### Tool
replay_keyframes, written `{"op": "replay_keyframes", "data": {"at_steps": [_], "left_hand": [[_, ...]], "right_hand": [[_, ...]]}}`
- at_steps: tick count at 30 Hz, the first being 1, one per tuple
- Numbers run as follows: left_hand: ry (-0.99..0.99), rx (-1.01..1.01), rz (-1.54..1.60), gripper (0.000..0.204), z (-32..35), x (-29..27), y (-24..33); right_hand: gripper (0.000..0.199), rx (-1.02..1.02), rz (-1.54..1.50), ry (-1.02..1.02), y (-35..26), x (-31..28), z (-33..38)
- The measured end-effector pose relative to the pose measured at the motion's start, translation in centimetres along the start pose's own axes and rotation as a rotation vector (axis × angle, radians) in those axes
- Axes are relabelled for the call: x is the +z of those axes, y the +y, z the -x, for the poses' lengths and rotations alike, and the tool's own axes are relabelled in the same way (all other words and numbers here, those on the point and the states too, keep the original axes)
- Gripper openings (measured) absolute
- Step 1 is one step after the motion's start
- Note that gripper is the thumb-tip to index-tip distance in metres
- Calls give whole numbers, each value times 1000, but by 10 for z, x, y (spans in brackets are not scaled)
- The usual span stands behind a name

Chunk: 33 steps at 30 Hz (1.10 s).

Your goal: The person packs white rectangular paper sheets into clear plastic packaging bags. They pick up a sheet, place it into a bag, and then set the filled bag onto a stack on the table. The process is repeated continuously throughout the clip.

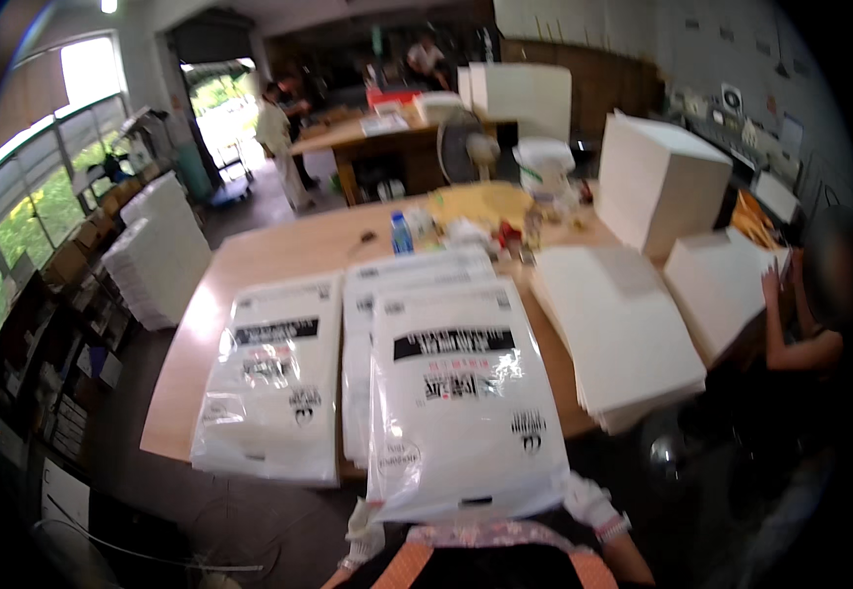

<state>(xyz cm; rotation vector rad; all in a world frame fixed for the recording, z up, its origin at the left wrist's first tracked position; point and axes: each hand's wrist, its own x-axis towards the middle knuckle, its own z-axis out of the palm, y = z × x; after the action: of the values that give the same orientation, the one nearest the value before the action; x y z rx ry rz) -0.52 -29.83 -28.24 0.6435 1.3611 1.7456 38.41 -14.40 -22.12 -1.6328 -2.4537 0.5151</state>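
- Head view: you are standing at the near edge of a long wooden table [279, 250], looking down over it.
- You are holding up a white plastic bag [461, 393] with black print, by its bottom edge; it is reaching from your chest out over the table edge and covering part of the stack behind it.
- Your left hand [363, 535], in a white glove, is gripping the bag's lower left corner; the fingers are closed on the plastic.
- Your right hand [591, 506], also gloved in white with a patterned cuff, is sitting at the bag's lower right corner; the bag is hiding most of it, so you cannot tell how its fingers are set.
- The bag is hanging between your two hands, touching both.
- Just behind it, a middle stack of printed bags [387, 294] is lying flat on the table.
- To your left, a second stack of bags [269, 383] is lying flat, its near end drooping over the table edge.
- To your right, a pile of plain white sheets [623, 334] is lying near the bag, apart from it.
- Farther right, a co-worker's hand [772, 287] is resting on another white pile [721, 285].
- A large white block [657, 177] is standing beyond that.
- A blue-capped bottle [402, 234] is standing mid-table, well apart from your hands.
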Motion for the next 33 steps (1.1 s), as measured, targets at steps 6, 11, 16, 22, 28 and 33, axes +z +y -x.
{"op": "replay_keyframes", "data": {"at_steps": [6, 11, 16, 22, 28, 33], "left_hand": [[-223, 582, -628, 16, -46, 65, 104], [49, 1028, -403, 14, -46, 85, 189], [525, 786, 358, 27, -72, -38, 203], [856, 583, 407, 22, -189, -275, 162], [1029, 252, -605, 44, -210, -340, 163], [672, -195, -1359, 47, -238, -314, 205]], "right_hand": [[20, 323, -1170, -139, 25, 31, -51], [31, 57, -1439, -83, -50, 96, -118], [30, -297, -1375, -184, -226, 52, -151], [22, -134, -1338, -769, -337, 166, -179], [16, -176, -961, -852, -359, 159, -184], [11, -93, -1429, -240, -383, 134, -265]]}}
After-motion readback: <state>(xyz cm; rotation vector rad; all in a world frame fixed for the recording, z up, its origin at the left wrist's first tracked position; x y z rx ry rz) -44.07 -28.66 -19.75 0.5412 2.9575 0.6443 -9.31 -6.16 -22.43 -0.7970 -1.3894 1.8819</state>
